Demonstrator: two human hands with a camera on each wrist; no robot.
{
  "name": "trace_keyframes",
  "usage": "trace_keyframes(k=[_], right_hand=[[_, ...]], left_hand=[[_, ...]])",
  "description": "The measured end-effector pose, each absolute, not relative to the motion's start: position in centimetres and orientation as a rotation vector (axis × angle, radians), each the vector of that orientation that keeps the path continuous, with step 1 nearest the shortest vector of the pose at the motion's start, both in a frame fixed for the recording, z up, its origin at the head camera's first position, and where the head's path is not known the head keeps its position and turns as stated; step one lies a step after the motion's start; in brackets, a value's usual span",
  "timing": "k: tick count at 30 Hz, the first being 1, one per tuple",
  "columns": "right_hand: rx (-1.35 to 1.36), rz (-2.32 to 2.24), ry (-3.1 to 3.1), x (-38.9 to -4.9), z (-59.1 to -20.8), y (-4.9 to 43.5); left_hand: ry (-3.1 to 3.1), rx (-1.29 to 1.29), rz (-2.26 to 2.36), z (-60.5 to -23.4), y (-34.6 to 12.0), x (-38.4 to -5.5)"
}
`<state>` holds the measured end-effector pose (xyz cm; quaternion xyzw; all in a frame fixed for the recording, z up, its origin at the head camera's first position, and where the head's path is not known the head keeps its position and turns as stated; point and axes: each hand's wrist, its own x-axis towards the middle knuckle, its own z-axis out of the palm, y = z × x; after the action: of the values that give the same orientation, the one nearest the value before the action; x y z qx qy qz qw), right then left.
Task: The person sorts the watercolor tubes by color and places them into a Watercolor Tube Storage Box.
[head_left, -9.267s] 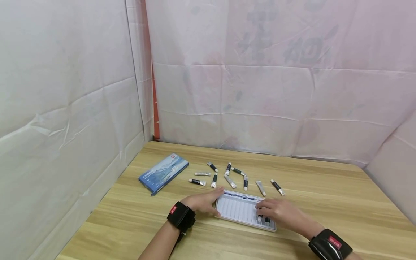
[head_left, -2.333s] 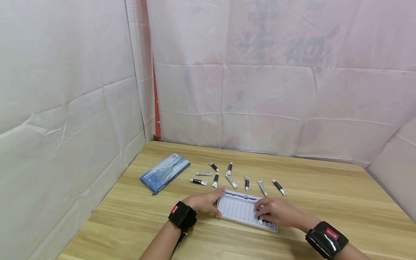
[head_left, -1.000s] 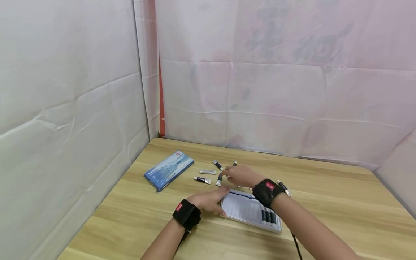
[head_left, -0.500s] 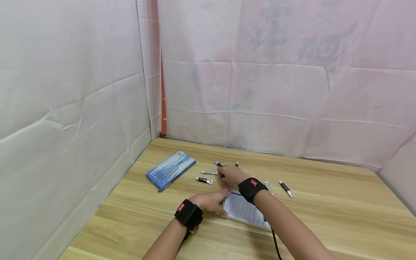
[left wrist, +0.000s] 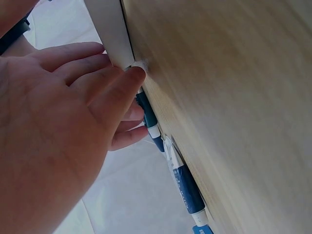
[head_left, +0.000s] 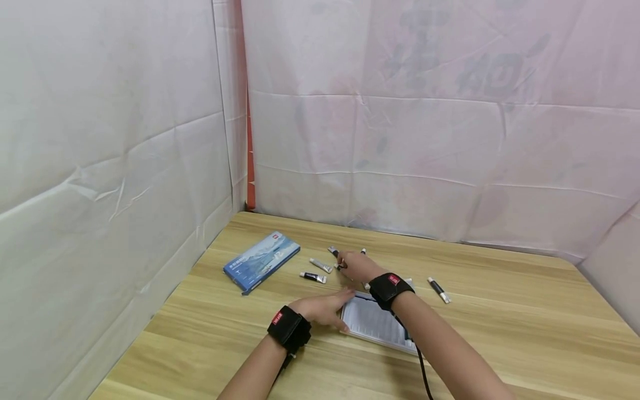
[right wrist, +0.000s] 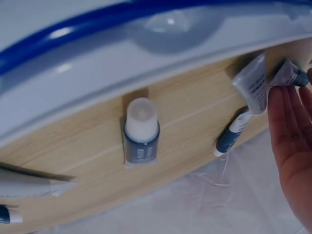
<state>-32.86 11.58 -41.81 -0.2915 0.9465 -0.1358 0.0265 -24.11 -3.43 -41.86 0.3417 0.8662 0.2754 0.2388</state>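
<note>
The left hand (head_left: 322,308) grips the left end of a white plastic tray (head_left: 372,322), thumb at the near corner and fingers at the far one. Beyond the tray, the right hand (head_left: 357,268) pinches a dark green paint tube (right wrist: 296,76) on the table, its white cap showing in the head view. A silver tube (head_left: 321,265), a dark tube (head_left: 314,277) and another dark tube (head_left: 333,251) lie near these fingers. The right forearm hides most of the tray's right end; one dark tube (head_left: 407,335) shows there. A blue rod (right wrist: 122,13) lies along the tray's far side.
A blue paint box (head_left: 262,262) lies at the back left of the wooden table (head_left: 525,333). One more dark tube (head_left: 439,290) lies right of the right forearm. A black cable (head_left: 424,372) hangs from the right wristband (head_left: 391,289). Light cloth walls (head_left: 400,139) enclose the table.
A third tube has come to lie in the tray's right end. The right hand has moved from there to the far tubes and taken the green one; the silver tube has turned. The left hand stays.
</note>
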Motion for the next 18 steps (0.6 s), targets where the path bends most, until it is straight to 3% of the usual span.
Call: trace_keyframes(k=[18], right_hand=[[-1.126,-0.32,2.938,-32.1,-40.8,11.6]], left_hand=[[2.383,0.968,0.71,-41.9,-3.5,-24.2]])
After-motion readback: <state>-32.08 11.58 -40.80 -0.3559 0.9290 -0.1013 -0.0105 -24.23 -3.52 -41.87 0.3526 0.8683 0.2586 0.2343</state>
